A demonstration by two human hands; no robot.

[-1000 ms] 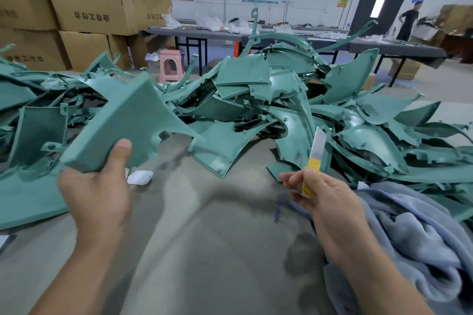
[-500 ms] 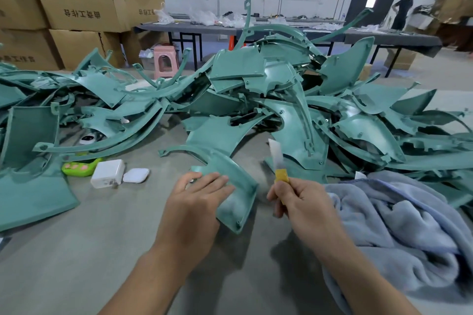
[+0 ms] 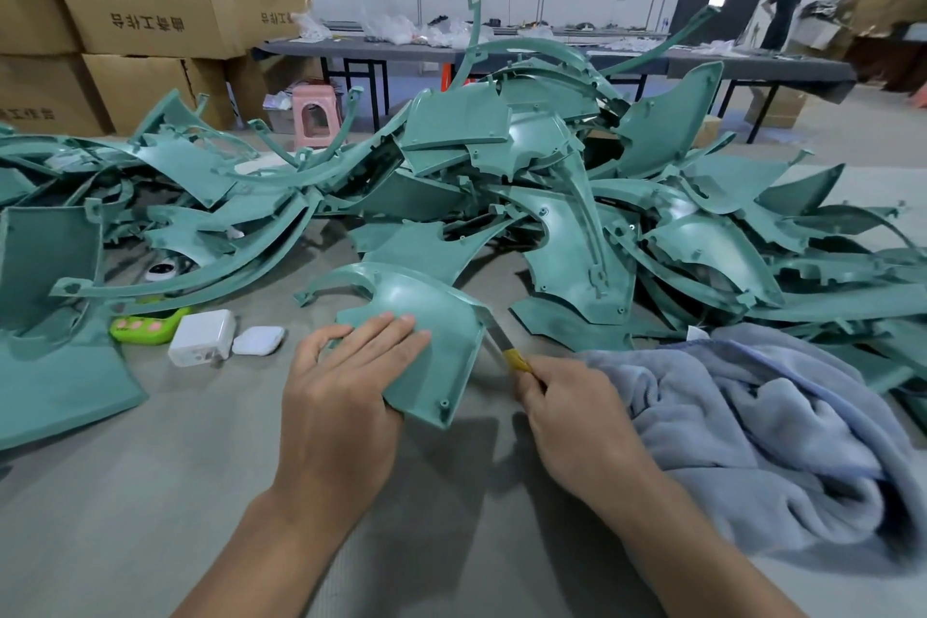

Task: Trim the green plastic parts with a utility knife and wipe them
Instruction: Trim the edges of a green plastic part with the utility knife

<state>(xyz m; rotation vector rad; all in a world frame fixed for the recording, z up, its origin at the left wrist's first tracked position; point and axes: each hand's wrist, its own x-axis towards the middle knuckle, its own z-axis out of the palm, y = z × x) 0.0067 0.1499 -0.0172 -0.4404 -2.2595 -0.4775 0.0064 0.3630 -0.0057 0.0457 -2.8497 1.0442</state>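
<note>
My left hand (image 3: 346, 386) held a curved green part (image 3: 431, 311) near the middle of the grey table (image 3: 150, 492). My fingers (image 3: 396, 334) lay almost straight across its top face, and my thumb was tucked out of sight under its near edge, so the piece was pinched between them. The part arched away to the far left, with its near corner raised over my hand.

My right hand (image 3: 567, 412) was curled tight around the yellow handle of the utility knife (image 3: 506, 349). The bare blade pointed far and left, and it lay against the right edge of the part I was holding.

Just right of that hand, a crumpled blue-grey towel (image 3: 752, 417) was heaped on the table and touched my wrist. Beyond my hands, a big tangled pile of green parts (image 3: 552, 196) ran from the left edge of the table to the right.

To the left, between the pile and me, a white charger (image 3: 203, 336) sat with a small white case (image 3: 258, 340) just beside it on the right. A bright green gadget (image 3: 143, 329) lay on the charger's left.

Far off stood stacked cardboard boxes (image 3: 145, 5), a pink stool (image 3: 316, 115), long dark tables (image 3: 391, 48), and a person (image 3: 780, 10) by a doorway.
</note>
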